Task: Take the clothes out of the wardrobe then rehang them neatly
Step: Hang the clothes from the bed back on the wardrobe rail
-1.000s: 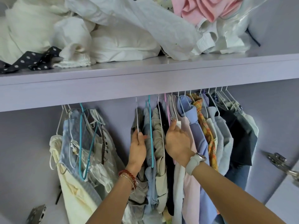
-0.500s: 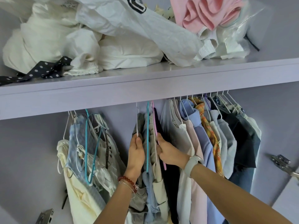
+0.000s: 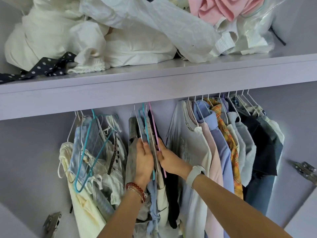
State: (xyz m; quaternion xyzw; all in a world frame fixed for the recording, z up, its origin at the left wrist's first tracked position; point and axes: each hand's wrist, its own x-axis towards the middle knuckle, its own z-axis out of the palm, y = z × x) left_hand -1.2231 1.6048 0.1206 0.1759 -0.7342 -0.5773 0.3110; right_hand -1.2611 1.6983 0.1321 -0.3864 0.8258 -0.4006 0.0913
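Observation:
Inside a lilac wardrobe, clothes hang in three groups under the shelf. My left hand (image 3: 144, 162) and my right hand (image 3: 169, 159) both grip the middle bunch of hangers (image 3: 147, 127), white, teal and pink, squeezed together from either side. Grey, blue, cream and black garments (image 3: 157, 200) dangle from that bunch below my hands. To the right hangs a row of shirts (image 3: 221, 143) on white hangers. To the left hangs a looser group of pale garments (image 3: 89, 160) with a teal hanger among them.
The shelf (image 3: 154, 83) above carries a heap of white fabric (image 3: 96, 35), a pink garment (image 3: 221, 9) and a dark polka-dot strip (image 3: 42, 67). Metal door hinges (image 3: 305, 170) stick out at the right and at the lower left (image 3: 52, 224).
My right hand slid left from the shirt row and closed against the middle bunch, pulling a pink hanger and black garment with it. A gap opened between that bunch and the shirts.

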